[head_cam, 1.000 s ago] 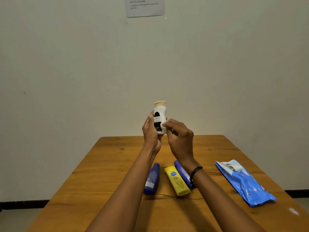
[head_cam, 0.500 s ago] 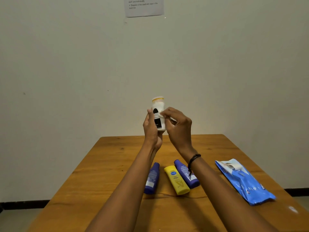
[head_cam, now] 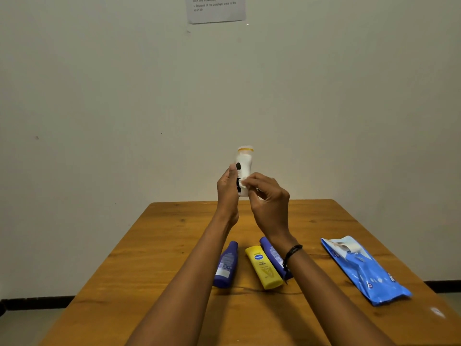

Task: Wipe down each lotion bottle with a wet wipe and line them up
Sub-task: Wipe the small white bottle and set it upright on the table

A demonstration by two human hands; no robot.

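Nearest, two forearms reach out over the wooden table (head_cam: 149,270). Beneath them three lotion bottles lie flat side by side: a blue bottle (head_cam: 225,265), a yellow bottle (head_cam: 264,268) and a second blue bottle (head_cam: 270,252), the last partly covered by the right wrist and its dark bracelet (head_cam: 292,252). Well to the right lies the blue wipe pack (head_cam: 361,270), flap peeled open, presumably kept within reach. Farther out, the left hand (head_cam: 228,193) grips the white bottle (head_cam: 245,161) upright in the air above the table's far edge, thumb along its side and fingers hidden behind it, probably to expose the surface. The right hand (head_cam: 269,203) pinches a small wet wipe (head_cam: 243,184) against the label. Wipe and bottle are both white, so the wipe's outline is unclear. A paper notice (head_cam: 215,8) on the wall is cut off at the top.
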